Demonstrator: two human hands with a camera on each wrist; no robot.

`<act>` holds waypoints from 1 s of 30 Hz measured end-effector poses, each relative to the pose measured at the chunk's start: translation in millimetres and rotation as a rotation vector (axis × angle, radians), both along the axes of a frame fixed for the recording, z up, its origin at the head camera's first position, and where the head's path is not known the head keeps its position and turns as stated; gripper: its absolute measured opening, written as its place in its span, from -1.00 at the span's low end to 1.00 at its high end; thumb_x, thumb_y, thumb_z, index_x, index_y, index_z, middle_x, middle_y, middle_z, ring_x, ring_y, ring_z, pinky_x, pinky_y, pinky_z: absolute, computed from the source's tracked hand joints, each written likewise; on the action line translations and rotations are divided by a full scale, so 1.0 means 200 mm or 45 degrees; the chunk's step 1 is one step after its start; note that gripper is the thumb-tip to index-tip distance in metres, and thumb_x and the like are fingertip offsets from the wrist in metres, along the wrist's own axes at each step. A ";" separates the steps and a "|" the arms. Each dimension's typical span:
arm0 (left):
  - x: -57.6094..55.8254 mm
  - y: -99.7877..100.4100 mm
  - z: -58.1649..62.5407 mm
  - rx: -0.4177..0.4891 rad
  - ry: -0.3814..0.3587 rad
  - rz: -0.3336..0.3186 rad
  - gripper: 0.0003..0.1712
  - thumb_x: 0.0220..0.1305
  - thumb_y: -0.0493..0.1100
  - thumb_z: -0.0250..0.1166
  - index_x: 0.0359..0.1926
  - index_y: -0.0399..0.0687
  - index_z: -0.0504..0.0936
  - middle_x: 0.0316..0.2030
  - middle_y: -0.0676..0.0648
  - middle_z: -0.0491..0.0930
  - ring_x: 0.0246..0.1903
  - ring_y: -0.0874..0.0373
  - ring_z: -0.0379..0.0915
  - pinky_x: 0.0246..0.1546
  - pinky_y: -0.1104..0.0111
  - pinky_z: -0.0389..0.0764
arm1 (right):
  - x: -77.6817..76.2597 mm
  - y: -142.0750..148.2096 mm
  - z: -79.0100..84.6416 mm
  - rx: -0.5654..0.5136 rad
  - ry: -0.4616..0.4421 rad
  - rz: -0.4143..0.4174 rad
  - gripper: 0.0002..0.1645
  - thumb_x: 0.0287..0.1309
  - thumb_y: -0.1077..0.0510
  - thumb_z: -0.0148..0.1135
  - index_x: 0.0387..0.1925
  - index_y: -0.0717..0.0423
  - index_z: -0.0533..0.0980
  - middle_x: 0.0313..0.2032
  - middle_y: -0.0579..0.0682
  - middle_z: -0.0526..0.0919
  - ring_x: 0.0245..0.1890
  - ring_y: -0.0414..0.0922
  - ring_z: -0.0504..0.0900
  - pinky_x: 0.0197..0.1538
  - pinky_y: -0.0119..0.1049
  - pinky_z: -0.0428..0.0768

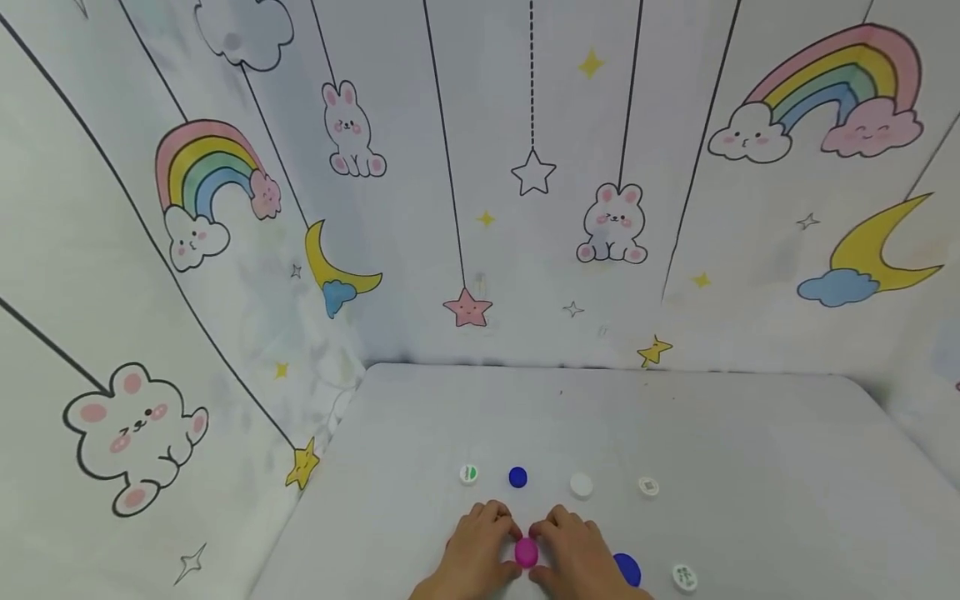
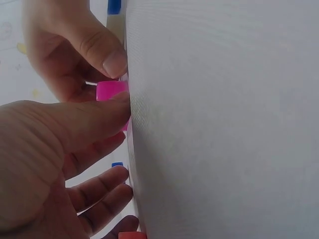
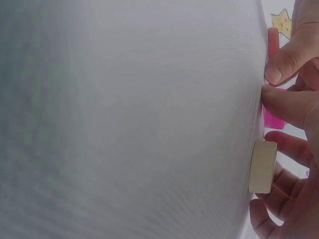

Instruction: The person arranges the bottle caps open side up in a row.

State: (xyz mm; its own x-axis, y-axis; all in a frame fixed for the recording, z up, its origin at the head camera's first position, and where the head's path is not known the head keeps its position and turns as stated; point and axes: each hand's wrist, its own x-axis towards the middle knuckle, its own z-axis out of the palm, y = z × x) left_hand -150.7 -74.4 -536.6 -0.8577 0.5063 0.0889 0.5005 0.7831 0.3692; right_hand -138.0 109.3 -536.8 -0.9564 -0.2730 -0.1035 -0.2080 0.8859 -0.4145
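A pink round cap point(image 1: 527, 552) lies on the white table between both hands. My left hand point(image 1: 477, 546) holds it from the left, thumb on the near side and index finger on the far side. From the right, my right hand point(image 1: 572, 550) holds the same cap with thumb and index finger. In the left wrist view the left thumb partly covers the pink cap point(image 2: 110, 90). The right wrist view shows the pink cap point(image 3: 274, 118) low beside the right thumb. The other fingers of both hands are loosely bent.
Beyond the hands lie a green-and-white disc point(image 1: 468, 474), a small blue disc point(image 1: 517, 477), a plain white disc point(image 1: 581, 485) and a printed white disc point(image 1: 648, 487). Right of the hands are a larger blue disc point(image 1: 627, 570) and another printed disc point(image 1: 684, 577). A red piece point(image 3: 273, 42) shows too.
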 end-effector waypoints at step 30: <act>0.03 0.01 0.00 0.074 0.093 0.006 -0.69 0.04 0.02 0.50 -0.21 0.11 0.61 -0.19 0.17 0.45 -0.10 0.20 0.33 -0.13 0.30 0.43 | -0.01 0.01 0.06 -0.194 -0.054 -0.025 -0.60 -0.11 -0.06 0.54 -0.19 -0.05 0.66 -0.32 -0.19 0.54 -0.32 -0.16 0.49 -0.09 0.02 0.55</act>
State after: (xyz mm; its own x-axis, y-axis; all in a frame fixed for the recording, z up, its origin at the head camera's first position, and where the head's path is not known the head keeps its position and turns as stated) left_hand -145.2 -71.9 -537.3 -0.8501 0.4948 0.1801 0.5243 0.7636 0.3768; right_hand -140.1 110.7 -524.7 -0.9574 -0.2699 -0.1027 -0.1707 0.8157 -0.5528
